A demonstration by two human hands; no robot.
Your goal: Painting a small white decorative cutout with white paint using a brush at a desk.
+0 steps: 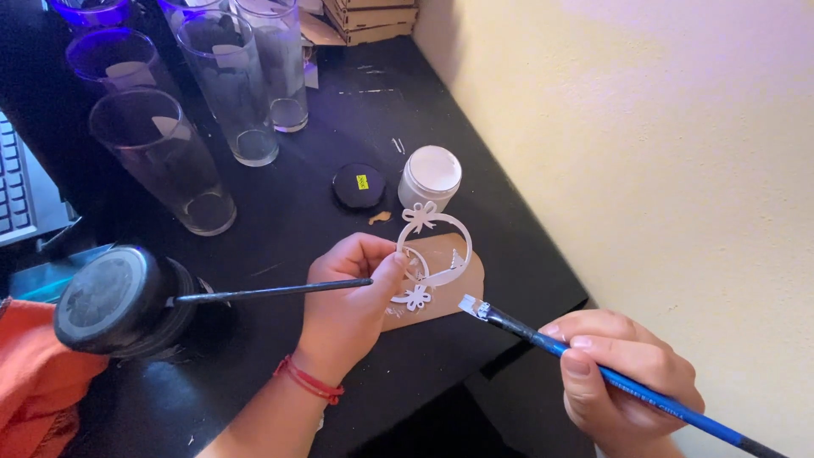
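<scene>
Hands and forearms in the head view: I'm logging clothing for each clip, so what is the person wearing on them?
Both hands are bare, with no gloves or rings visible. The left hand has a thin red cord bracelet wound around the wrist, with no sleeve on the forearm. The right hand shows short, unpainted nails; its wrist is cut off by the frame.

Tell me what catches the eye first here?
At centre, the left hand pinches a white cut-out ring ornament with bows over the black table. Lower right, the right hand holds a blue paintbrush, bristles near it. Tall clear glasses stand upper left.
</scene>
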